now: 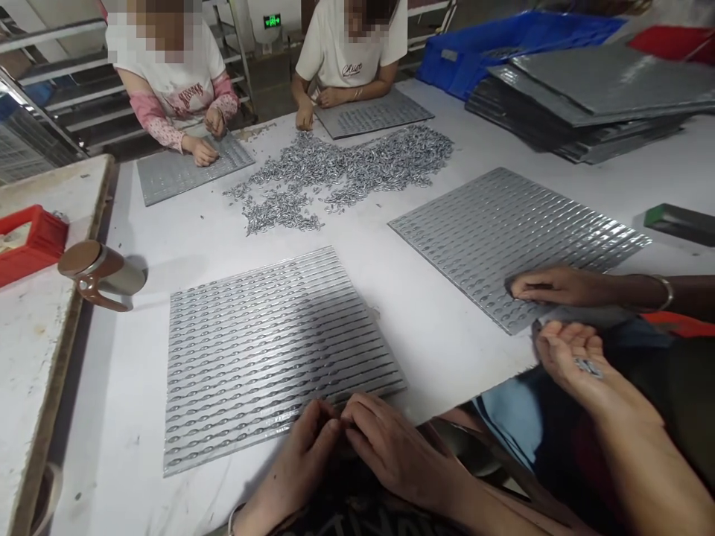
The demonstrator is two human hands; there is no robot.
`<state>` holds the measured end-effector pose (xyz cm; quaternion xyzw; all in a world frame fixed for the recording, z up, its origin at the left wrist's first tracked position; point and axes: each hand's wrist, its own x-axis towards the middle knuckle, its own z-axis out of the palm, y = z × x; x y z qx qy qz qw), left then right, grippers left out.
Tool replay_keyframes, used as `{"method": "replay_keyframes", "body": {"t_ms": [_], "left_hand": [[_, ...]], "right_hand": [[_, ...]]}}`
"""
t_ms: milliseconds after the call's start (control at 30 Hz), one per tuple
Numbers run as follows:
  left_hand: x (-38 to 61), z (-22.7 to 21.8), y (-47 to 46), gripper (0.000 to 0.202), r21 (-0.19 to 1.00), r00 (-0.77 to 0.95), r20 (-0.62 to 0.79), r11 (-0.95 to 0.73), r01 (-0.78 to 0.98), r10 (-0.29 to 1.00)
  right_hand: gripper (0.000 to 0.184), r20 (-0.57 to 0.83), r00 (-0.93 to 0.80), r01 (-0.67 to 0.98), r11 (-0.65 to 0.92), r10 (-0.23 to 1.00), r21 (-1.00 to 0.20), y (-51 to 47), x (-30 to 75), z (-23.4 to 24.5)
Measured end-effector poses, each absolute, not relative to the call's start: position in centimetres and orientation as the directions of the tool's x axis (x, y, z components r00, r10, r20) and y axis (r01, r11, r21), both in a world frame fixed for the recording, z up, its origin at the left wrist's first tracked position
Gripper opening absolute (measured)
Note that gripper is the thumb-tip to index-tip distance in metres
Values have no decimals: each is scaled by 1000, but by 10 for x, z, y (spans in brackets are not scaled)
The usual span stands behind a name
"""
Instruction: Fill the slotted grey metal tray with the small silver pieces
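Note:
My left hand (313, 441) and my right hand (385, 443) meet at the near edge of a grey ridged board (268, 357) that lies flat on the table in front of me. The fingers of both are bent and pressed together, nearly touching each other. Whatever they pinch is hidden or too small to name. Small silvery, seed-shaped pieces sit in rows along the board's ridges, most densely on its left part. Toward the right the ridges look plainer, partly under a shadow.
A large spread of loose silvery pieces (357, 167) covers the table's middle. A co-worker's hand (544, 286) touches another board (503, 231) at right; an open palm (575, 357) holds a few pieces. Two people work opposite. A brown-lidded mug (120, 272) stands left, stacked boards (592, 97) back right.

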<state>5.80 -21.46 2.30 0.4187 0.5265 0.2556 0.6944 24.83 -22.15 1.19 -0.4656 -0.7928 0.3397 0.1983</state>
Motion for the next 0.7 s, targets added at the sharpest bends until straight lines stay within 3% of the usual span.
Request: {"method": "replay_keyframes", "body": {"t_ms": [100, 300, 433, 567, 700], "left_hand": [[52, 20, -214, 25, 878, 349, -477, 423, 223, 807], [52, -1, -220, 36, 865, 303, -496, 492, 95, 814], [46, 4, -217, 41, 809, 238, -561, 587, -46, 793], [39, 14, -211, 43, 781, 110, -592, 602, -166, 799], [38, 15, -209, 45, 741, 103, -628, 633, -222, 771]], "right_hand": [[16, -15, -456, 566, 277, 890, -777, -224, 248, 10], [14, 16, -303, 437, 154, 953, -886, -223, 245, -4], [17, -76, -215, 587, 66, 974, -807, -204, 250, -7], [17, -169, -265, 718, 78, 949, -691, -186, 249, -5], [19, -245, -275, 799, 79, 930, -596, -178, 244, -4]]}}
